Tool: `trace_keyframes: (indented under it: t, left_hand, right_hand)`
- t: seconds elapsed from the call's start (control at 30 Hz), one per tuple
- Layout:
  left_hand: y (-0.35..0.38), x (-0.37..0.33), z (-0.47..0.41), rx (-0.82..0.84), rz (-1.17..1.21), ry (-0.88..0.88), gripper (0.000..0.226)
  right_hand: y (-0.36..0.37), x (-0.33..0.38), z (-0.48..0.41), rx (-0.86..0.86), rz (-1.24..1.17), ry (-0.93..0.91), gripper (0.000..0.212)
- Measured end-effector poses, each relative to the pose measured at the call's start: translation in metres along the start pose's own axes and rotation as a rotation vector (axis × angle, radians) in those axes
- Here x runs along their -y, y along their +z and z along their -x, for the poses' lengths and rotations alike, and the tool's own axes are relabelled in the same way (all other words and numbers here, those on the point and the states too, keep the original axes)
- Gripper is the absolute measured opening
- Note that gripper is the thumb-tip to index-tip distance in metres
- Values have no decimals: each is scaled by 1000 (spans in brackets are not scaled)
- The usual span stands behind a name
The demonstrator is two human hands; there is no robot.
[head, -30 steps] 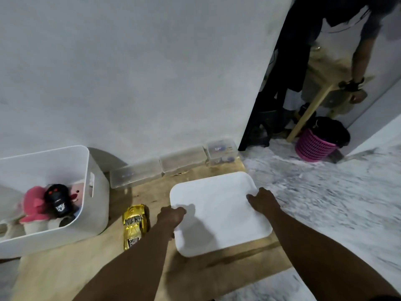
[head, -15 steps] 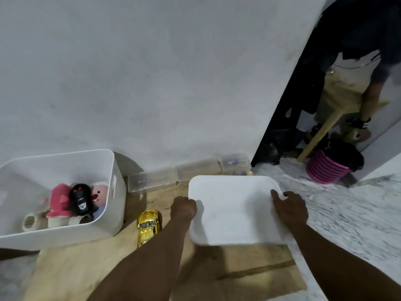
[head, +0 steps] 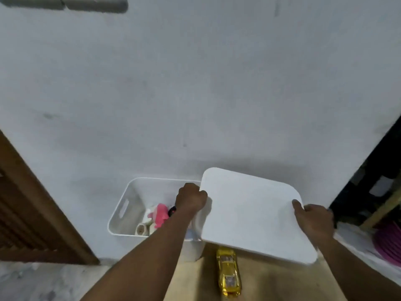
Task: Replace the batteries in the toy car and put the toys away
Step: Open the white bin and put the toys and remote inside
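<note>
We are gripping the lid (head: 253,213) in left hand (head: 191,197) and right hand (head: 314,218); the toy car (head: 229,272) is lying outside the bin (head: 132,216), unstored.

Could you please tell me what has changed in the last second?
The white lid has been lifted off the wooden board and carried left, so it now overlaps the right rim of the white bin. The left hand and right hand keep their grip on its opposite edges. The gold toy car stayed on the board, and the toys stayed in the bin.
</note>
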State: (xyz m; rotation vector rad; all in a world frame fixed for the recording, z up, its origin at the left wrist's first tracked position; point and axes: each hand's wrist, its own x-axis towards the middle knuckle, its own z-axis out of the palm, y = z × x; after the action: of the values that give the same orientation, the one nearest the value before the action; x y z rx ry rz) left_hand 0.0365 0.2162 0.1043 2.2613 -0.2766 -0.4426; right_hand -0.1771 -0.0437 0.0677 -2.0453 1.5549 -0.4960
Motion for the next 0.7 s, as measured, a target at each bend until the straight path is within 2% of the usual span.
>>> trace_keyframes:
  t: [0.17,0.27,0.33,0.53,0.7]
  left_hand:
    - [-97,73,-30,-128,-97,-58,17]
    - [-139,113,-45,-186,-117,-137,26]
    - [-155,134,-53,-186,-111,-183,19]
    - [-160,171,-73,-153,-143,-215,12]
    - [-152,176,-92,-159,-160,-187,18]
  right_hand:
    - [65,93,50,127,-33,-114,39]
    - [98,134,74,231,-23,-180,40]
    - [120,154,85,276,32,-205,39]
    - [156,174,101,285,239,-238,40]
    - [171,168,100,274,291,-216,41]
